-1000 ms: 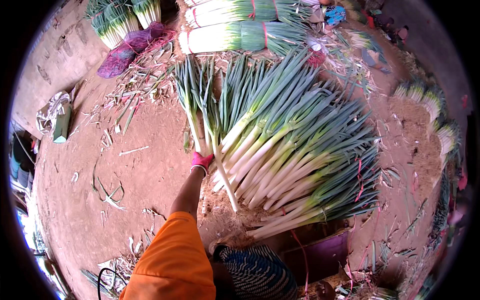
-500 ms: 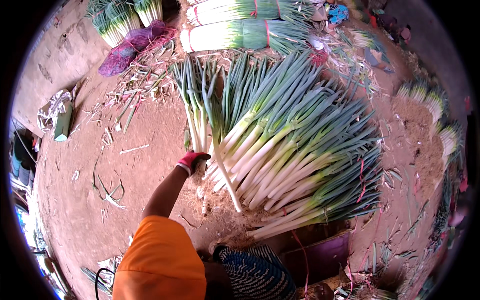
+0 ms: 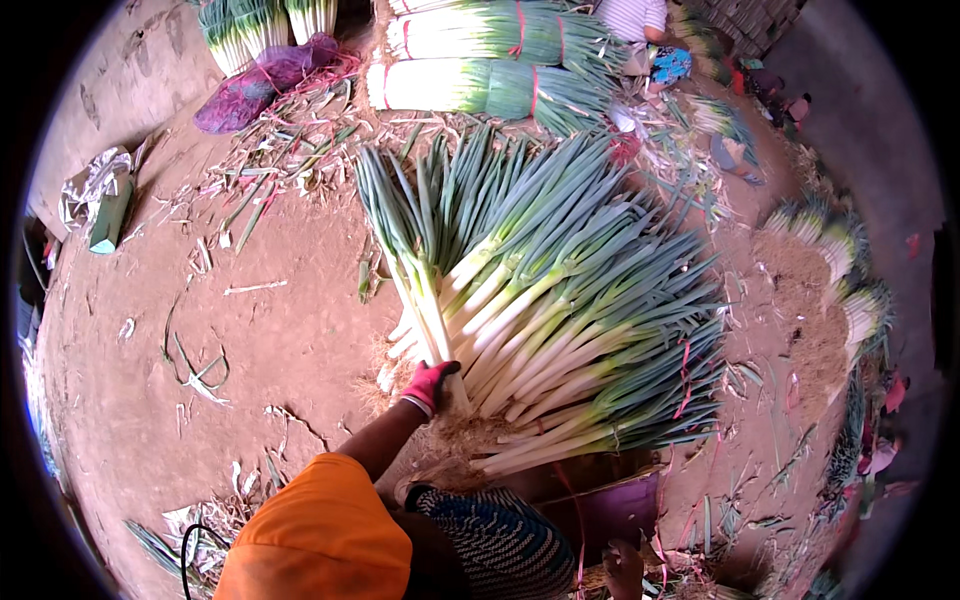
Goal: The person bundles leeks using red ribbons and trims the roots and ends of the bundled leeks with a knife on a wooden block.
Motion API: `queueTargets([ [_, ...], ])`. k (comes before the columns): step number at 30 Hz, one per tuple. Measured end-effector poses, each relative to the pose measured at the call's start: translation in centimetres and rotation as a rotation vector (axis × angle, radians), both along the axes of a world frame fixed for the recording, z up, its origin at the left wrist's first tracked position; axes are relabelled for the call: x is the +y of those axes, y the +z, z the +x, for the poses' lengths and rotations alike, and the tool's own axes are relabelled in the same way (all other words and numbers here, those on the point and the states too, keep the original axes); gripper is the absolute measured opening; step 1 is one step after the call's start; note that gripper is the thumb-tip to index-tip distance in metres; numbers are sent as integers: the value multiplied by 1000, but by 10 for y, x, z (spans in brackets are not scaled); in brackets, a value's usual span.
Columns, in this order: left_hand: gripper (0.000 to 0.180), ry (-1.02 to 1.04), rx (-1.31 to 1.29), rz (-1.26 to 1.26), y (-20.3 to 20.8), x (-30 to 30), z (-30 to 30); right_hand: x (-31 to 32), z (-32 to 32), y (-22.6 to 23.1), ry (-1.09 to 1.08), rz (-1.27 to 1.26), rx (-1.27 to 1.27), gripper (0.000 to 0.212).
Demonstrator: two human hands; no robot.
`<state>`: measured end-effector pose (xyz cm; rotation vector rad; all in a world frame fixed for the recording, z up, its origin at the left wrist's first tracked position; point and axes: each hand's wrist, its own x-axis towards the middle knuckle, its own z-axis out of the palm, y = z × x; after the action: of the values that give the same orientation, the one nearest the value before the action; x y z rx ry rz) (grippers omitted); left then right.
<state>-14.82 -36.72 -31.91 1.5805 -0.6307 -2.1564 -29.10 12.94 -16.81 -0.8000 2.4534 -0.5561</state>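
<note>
My left hand (image 3: 430, 388), in a red-pink glove, is closed around the white stems of a small bunch of green onions (image 3: 423, 300). It grips them low, near the roots, with the leaves pointing away from me. Just right of it a large pile of long green onions (image 3: 560, 310) lies fanned out on the ground, white ends toward me. No right hand can be made out. A brown shape (image 3: 622, 570) at the lower edge looks like a bare foot, though this is not certain.
Tied bundles of green onions (image 3: 450, 86) lie at the far side, beside a purple net sack (image 3: 262, 88). Another person (image 3: 655, 40) sits at the far right. Loose leaf scraps (image 3: 325, 155) litter the ground. More bunches (image 3: 860, 310) stand along the right. A purple box-like thing (image 3: 625, 515) is near me.
My left hand has moved down and right, drawing the held green onions toward me. The stem lying slantwise at the pile's left is no longer seen apart. The view has shifted slightly.
</note>
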Motion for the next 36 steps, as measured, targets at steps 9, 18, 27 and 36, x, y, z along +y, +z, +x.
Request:
queueTargets([
  [9, 39, -35, 503, -83, 9, -12, 8, 5, 7, 3, 23, 8, 111, 33],
  [18, 46, 229, 1226, 321, 83, -25, -12, -10, 18, 22, -98, -30, 114, 31],
  [27, 64, -543, 934, -203, 205, 44, -50, -11, 22, 40, -191, -32, 61, 31],
  [36, 56, -1013, 255, -795, 0, 142, -81, -7, 19, 27, -149, 10, 74, 31],
])
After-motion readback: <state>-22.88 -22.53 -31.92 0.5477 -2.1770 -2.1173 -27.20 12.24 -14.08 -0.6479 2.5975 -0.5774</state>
